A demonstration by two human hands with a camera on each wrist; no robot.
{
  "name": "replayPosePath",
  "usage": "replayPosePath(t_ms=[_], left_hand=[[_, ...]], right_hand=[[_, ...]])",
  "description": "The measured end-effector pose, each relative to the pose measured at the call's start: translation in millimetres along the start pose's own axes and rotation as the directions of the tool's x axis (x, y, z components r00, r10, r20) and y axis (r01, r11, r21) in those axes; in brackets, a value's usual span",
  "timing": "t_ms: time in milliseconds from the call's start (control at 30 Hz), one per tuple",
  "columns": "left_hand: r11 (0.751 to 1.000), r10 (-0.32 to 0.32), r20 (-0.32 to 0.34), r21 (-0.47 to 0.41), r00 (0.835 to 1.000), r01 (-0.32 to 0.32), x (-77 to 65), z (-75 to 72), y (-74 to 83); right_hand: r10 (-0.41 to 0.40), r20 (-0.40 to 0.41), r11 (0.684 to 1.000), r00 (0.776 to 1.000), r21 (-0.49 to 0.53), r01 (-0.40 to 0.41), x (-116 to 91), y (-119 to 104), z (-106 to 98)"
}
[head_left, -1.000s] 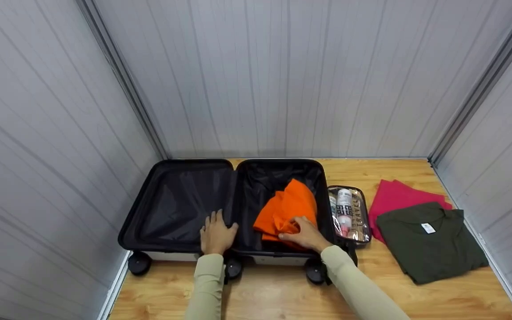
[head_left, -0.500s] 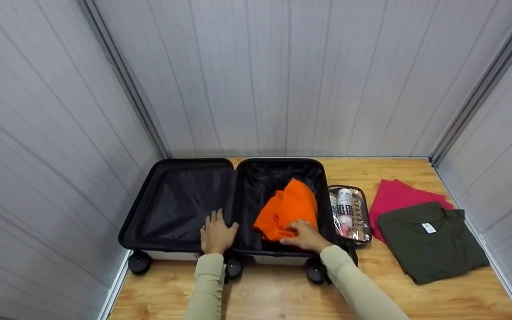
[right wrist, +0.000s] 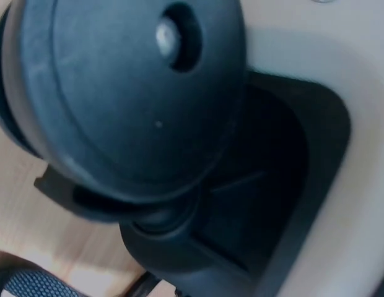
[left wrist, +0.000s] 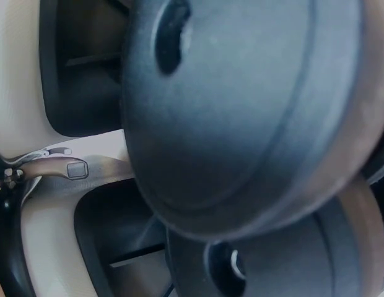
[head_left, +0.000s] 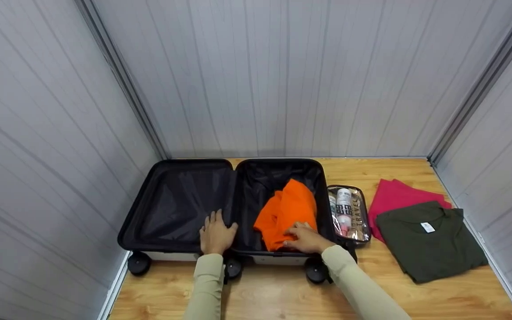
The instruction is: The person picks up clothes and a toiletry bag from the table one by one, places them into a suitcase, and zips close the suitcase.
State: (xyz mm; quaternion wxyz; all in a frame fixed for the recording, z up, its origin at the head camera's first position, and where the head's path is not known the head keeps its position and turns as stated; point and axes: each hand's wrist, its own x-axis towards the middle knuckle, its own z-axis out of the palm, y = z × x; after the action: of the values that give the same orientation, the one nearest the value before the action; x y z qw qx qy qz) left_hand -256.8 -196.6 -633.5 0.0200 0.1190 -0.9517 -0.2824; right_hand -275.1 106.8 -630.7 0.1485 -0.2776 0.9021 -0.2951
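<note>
An open black-lined suitcase (head_left: 230, 200) lies flat, its two halves side by side. In the right half is a loosely folded orange cloth (head_left: 294, 204), rumpled at its left edge. My right hand (head_left: 307, 240) rests on the near right part of this cloth, thumb and fingers slightly apart. My left hand (head_left: 217, 233) lies with spread fingers on the near inner corner of the left half, by the hinge. Neither wrist view shows the fingers; the left one has black suitcase wheels (left wrist: 235, 111), the right one a single black wheel (right wrist: 130, 93).
Against the suitcase's right side stands a clear toiletry bag (head_left: 358, 213) with bottles inside. Farther right, a dark green T-shirt (head_left: 429, 244) overlaps a pink folded cloth (head_left: 394, 195) on the wood floor (head_left: 274, 293). Pale panel walls (head_left: 265, 80) enclose the back and sides.
The orange cloth's near left edge has spread toward the suitcase's front rim. My right hand has shifted slightly, its fingers now flatter on the cloth. The left hand has stayed put.
</note>
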Motion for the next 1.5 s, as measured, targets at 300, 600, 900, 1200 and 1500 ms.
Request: replayPosePath(t_ms=[300, 600, 900, 1200, 1500], left_hand=[[1.000, 0.001, -0.002, -0.007, 1.000, -0.001, -0.8, 0.5, -0.2], [1.000, -0.001, 0.004, -0.004, 1.000, 0.001, 0.6, -2.6, -0.3], [1.000, -0.002, -0.004, 0.001, 1.000, 0.002, 1.1, -1.5, 0.2], [1.000, -0.008, -0.001, 0.015, 1.000, 0.008, 1.6, 0.1, -1.1], [1.000, -0.007, -0.002, 0.001, 1.000, 0.007, 2.0, 0.4, -0.3]], right_hand=[[-0.004, 0.015, 0.985, 1.000, 0.170, 0.001, -13.9, 2.6, -14.4], [0.056, -0.518, 0.915, 0.854, 0.369, 0.164, -34.4, 19.0, -34.3], [0.472, -0.774, 0.867, 0.423, 0.494, -0.064, -67.8, 71.3, -66.1], [0.666, -0.596, 0.729, 0.449, 0.393, -0.560, -117.8, 134.6, -72.4], [0.727, -0.461, 0.636, 0.509, 0.172, -0.752, -140.3, 161.2, -70.2]])
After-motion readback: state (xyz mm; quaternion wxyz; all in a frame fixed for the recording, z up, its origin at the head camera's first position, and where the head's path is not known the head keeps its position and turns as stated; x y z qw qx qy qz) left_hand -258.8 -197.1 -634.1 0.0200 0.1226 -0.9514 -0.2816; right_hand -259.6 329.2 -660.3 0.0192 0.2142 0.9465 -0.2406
